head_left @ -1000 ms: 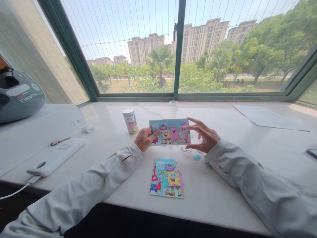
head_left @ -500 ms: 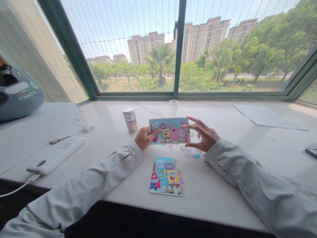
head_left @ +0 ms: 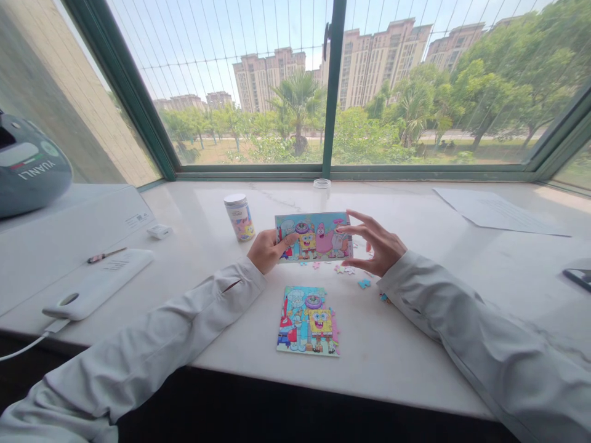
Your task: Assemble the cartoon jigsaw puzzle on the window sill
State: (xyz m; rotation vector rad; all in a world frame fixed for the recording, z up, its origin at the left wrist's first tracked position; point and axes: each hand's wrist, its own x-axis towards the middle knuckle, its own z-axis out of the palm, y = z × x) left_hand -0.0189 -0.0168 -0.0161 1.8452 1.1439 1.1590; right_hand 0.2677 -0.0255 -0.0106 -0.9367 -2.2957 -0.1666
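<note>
A picture card point(head_left: 318, 239) printed with cartoon characters is held up above the table. My left hand point(head_left: 268, 250) grips its left end, thumb across the front. At the right end, my right hand point(head_left: 381, 243) holds the card's edges between thumb and fingers, one fingertip on the printed face. Below the card lies a partly assembled jigsaw puzzle point(head_left: 307, 323) with the same characters; its right side is uneven. Loose puzzle pieces point(head_left: 344, 269) are scattered behind and under the card, partly hidden by it and by my right hand. One blue piece point(head_left: 364, 283) lies apart from them.
A printed canister point(head_left: 239, 217) with a white lid and a clear jar point(head_left: 322, 192) stand toward the window. Leftward are a white power strip-like device point(head_left: 101, 283) with a cable, a small screwdriver-like tool point(head_left: 106, 255), a white box and a helmet point(head_left: 32, 166). Paper sheets point(head_left: 498, 211) lie right.
The whole view has shifted slightly, with everything appearing a little higher and further left. Both hands keep their hold on the card; the puzzle looks the same.
</note>
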